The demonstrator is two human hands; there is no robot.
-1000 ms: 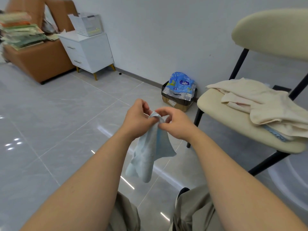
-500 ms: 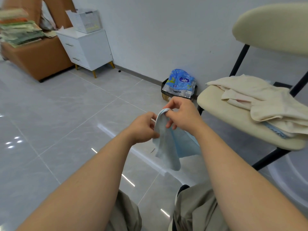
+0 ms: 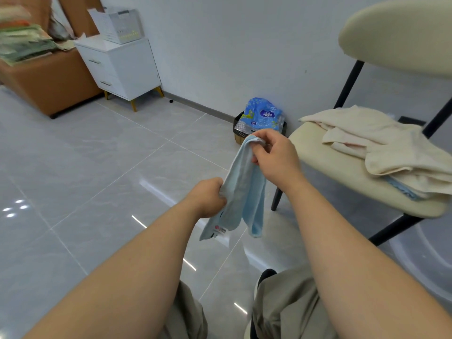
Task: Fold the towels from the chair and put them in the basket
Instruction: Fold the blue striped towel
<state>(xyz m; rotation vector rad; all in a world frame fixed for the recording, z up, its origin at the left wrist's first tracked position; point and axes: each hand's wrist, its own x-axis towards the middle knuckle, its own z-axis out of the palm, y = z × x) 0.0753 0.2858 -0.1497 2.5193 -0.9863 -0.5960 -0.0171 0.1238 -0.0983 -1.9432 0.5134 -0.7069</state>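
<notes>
From the head camera, the hands have drawn apart along the light blue towel point(image 3: 244, 189). A second ago they were pinched together at one bunched corner at chest height; now the right hand point(image 3: 276, 155) is raised toward the chair, its grip closed on the towel's top corner, while the left hand point(image 3: 208, 198) has slid down the near edge and is closed in a fist around it lower on the cloth. The towel hangs between them as a long, loosely doubled strip, with a small printed label point(image 3: 219, 230) showing near the bottom corner (it was a crumpled bundle a moment before).

I judge this to mean the person is finding an edge and stretching it out, the opening move of the first fold; no flat fold is made yet, and the lower end dangles free above the tiled floor point(image 3: 97, 167).

On the cream chair point(image 3: 342, 167) to the right, a heap of beige towels point(image 3: 381, 148) remains unfolded, with a blue one point(image 3: 403, 190) peeking out beneath, so most of the task lies ahead.

A white basket point(image 3: 122, 26) stands on the white nightstand point(image 3: 122, 67) well away at the far left; whether it is the one meant, I cannot tell.
</notes>
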